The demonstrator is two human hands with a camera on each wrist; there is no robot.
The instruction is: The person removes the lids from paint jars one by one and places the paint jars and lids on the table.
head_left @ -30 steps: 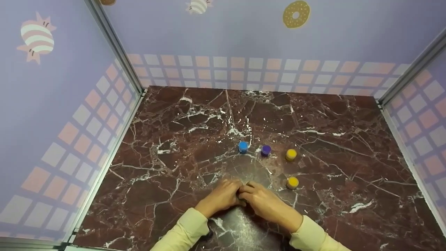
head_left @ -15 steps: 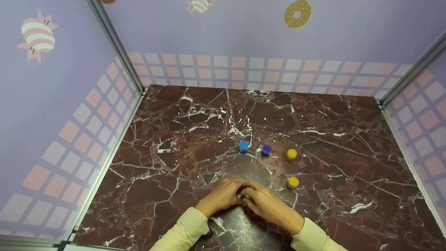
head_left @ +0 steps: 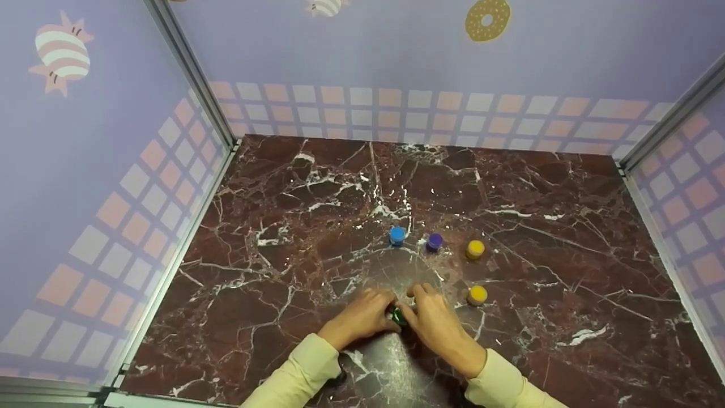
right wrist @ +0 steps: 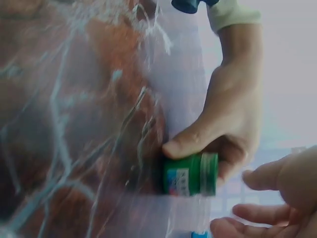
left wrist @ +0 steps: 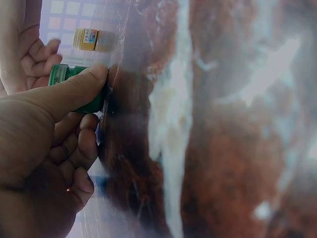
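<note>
A small green paint jar [head_left: 399,316] with a green screw lid stands upright on the marble surface between the two hands. My left hand [head_left: 365,314] grips its body; in the left wrist view the thumb lies along the jar's near side, below the lid. My right hand [head_left: 437,324] is just right of the jar. In the right wrist view the right hand's fingers [right wrist: 265,173] are loosely bent and spread, apart from the lid, with nothing between them. The jar's printed label [right wrist: 182,182] shows there.
Beyond the hands stand a blue jar [head_left: 397,236], a purple jar [head_left: 434,242] and a yellow jar [head_left: 475,250]. A second yellow jar [head_left: 477,295] is right of the right hand. Patterned panels [head_left: 430,56] enclose the back and sides of the marble tabletop [head_left: 226,323].
My right hand, earlier curled over the green jar beside the left hand, has drawn off it to the right and its fingers have loosened. The green lid is now visible. My left hand keeps its place.
</note>
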